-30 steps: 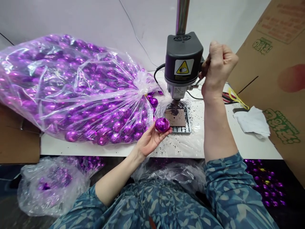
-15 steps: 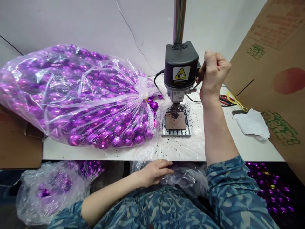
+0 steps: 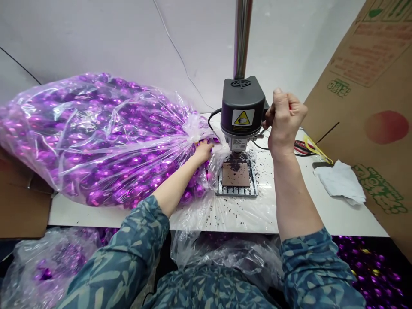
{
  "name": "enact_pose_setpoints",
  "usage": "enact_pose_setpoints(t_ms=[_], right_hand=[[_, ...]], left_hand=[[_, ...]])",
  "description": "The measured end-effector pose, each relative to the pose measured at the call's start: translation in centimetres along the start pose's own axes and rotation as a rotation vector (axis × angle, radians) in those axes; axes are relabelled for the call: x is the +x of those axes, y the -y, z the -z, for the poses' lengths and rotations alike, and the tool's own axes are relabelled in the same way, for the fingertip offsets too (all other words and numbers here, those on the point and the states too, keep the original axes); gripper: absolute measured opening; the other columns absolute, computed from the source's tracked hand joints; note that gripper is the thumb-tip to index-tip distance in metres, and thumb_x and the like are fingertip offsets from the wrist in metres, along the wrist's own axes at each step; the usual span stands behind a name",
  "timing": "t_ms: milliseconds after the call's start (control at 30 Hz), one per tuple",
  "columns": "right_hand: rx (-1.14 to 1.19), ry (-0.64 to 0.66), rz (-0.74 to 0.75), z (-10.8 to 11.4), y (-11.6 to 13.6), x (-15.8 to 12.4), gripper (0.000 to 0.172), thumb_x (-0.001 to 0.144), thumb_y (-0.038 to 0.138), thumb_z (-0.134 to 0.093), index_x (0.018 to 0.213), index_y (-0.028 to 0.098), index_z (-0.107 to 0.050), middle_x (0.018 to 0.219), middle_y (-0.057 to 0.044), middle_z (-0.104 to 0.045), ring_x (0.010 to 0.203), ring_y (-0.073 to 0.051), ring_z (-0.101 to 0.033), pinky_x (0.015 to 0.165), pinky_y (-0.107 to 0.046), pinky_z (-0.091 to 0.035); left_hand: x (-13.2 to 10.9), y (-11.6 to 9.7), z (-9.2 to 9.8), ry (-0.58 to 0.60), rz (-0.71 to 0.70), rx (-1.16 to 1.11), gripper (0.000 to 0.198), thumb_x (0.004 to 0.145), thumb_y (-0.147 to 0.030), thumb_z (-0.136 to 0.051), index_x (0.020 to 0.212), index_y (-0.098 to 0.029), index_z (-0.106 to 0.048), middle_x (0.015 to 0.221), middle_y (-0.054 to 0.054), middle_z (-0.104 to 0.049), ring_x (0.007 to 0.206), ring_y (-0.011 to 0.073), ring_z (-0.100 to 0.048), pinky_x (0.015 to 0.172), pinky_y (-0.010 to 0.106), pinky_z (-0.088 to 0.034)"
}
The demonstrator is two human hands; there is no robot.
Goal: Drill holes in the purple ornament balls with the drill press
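My right hand (image 3: 286,120) is closed in a fist on the feed lever at the right side of the black drill press (image 3: 243,103); the grip itself is mostly hidden. Below the drill head, a brown square board (image 3: 236,174) rests on the slotted metal base (image 3: 254,191), with dark shavings over it. My left hand (image 3: 203,151) is at the mouth of the big clear plastic bag (image 3: 128,146) full of shiny purple faceted balls. Its visible fingers are apart, reaching among the balls; the fingertips are partly hidden.
Dark shavings speckle the white table (image 3: 322,219). A folded white cloth (image 3: 341,182) and a yellow-handled tool (image 3: 317,150) lie on the right. Cardboard boxes (image 3: 370,120) stand at both sides. Plastic bags (image 3: 48,266) and more purple balls (image 3: 376,266) sit below the table.
My left hand has moved from the table's front edge up to the bag's mouth. My right hand stays on the drill press lever. The view has shifted slightly.
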State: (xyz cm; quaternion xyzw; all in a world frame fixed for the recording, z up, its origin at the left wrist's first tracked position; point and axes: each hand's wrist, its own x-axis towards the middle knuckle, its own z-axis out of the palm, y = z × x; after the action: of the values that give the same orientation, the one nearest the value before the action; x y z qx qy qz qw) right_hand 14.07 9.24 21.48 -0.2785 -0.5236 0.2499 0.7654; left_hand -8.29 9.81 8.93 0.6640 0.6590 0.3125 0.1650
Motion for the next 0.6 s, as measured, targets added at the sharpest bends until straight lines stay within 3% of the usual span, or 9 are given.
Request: enact_pose_setpoints(t_ms=[67, 133, 200, 267, 333, 400, 467, 600], right_hand=[[-0.019, 0.033, -0.010, 0.1, 0.3, -0.1, 0.056, 0.095, 0.063, -0.059, 0.060, 0.026, -0.035, 0.050, 0.006, -0.033, 0.044, -0.009, -0.026, 0.043, -0.031, -0.030], [-0.023, 0.052, -0.020, 0.2, 0.9, -0.3, 0.057, 0.094, 0.066, -0.058, 0.060, 0.026, -0.036, 0.051, 0.005, -0.034, 0.044, -0.009, -0.028, 0.043, -0.031, -0.030], [-0.011, 0.047, -0.022, 0.1, 1.4, -0.6, 0.060, 0.091, 0.071, -0.059, 0.059, 0.025, -0.036, 0.051, 0.006, -0.034, 0.043, -0.008, -0.028, 0.041, -0.031, -0.027], [0.010, 0.031, -0.024, -0.1, 1.8, -0.7, 0.064, 0.086, 0.077, -0.060, 0.059, 0.025, -0.034, 0.050, 0.006, -0.033, 0.041, -0.007, -0.027, 0.039, -0.029, -0.023], [0.025, 0.019, -0.031, -0.3, 2.0, -0.8, 0.066, 0.082, 0.081, -0.059, 0.059, 0.025, -0.032, 0.049, 0.007, -0.033, 0.040, -0.006, -0.026, 0.037, -0.028, -0.022], [0.029, 0.011, -0.026, -0.4, 1.9, -0.8, 0.068, 0.081, 0.083, -0.059, 0.059, 0.025, -0.031, 0.049, 0.008, -0.033, 0.040, -0.005, -0.026, 0.038, -0.027, -0.022], [0.021, 0.016, -0.010, -0.3, 1.7, -0.7, 0.068, 0.080, 0.083, -0.058, 0.060, 0.025, -0.031, 0.050, 0.008, -0.033, 0.042, -0.005, -0.027, 0.039, -0.026, -0.024], [-0.031, 0.046, -0.018, -0.3, 1.2, -0.4, 0.067, 0.082, 0.086, -0.050, 0.061, 0.026, -0.029, 0.051, 0.007, -0.031, 0.045, -0.007, -0.026, 0.043, -0.028, -0.027]], left_hand=[[-1.5, -0.4, 1.1, -0.039, 0.001, -0.131, 0.025, 0.083, -0.008, -0.069, 0.104, -0.019, -0.076, 0.107, 0.011, -0.068, 0.109, 0.0309, -0.067, 0.110, 0.053, -0.050], [-4.2, -1.4, 2.5, -0.061, 0.030, -0.467, 0.026, 0.094, -0.022, -0.066, 0.120, -0.022, -0.071, 0.111, 0.010, -0.070, 0.105, 0.0259, -0.069, 0.102, 0.047, -0.057], [-7.8, -2.7, 3.3, -0.016, 0.100, -0.889, 0.028, 0.099, -0.034, -0.065, 0.125, -0.025, -0.068, 0.117, 0.009, -0.072, 0.103, 0.0227, -0.071, 0.093, 0.040, -0.062], [-11.5, -4.0, 3.2, 0.091, 0.197, -1.149, 0.035, 0.095, -0.036, -0.074, 0.128, -0.025, -0.066, 0.120, 0.010, -0.074, 0.102, 0.0206, -0.073, 0.092, 0.036, -0.064], [-14.5, -4.8, 2.0, 0.178, 0.293, -1.268, 0.045, 0.088, -0.032, -0.083, 0.128, -0.023, -0.066, 0.122, 0.010, -0.074, 0.102, 0.0194, -0.075, 0.093, 0.035, -0.064], [-16.1, -4.8, 0.0, 0.189, 0.353, -1.296, 0.052, 0.082, -0.032, -0.089, 0.126, -0.020, -0.065, 0.122, 0.010, -0.075, 0.101, 0.0190, -0.075, 0.093, 0.034, -0.064], [-16.3, -4.1, -2.4, 0.131, 0.369, -1.268, 0.055, 0.079, -0.035, -0.091, 0.124, -0.018, -0.064, 0.119, 0.009, -0.077, 0.100, 0.0188, -0.076, 0.092, 0.034, -0.063], [-14.4, -2.3, -5.9, 0.030, 0.324, -1.158, 0.058, 0.078, -0.037, -0.091, 0.123, -0.017, -0.061, 0.116, 0.009, -0.078, 0.104, 0.0199, -0.075, 0.094, 0.035, -0.061]])
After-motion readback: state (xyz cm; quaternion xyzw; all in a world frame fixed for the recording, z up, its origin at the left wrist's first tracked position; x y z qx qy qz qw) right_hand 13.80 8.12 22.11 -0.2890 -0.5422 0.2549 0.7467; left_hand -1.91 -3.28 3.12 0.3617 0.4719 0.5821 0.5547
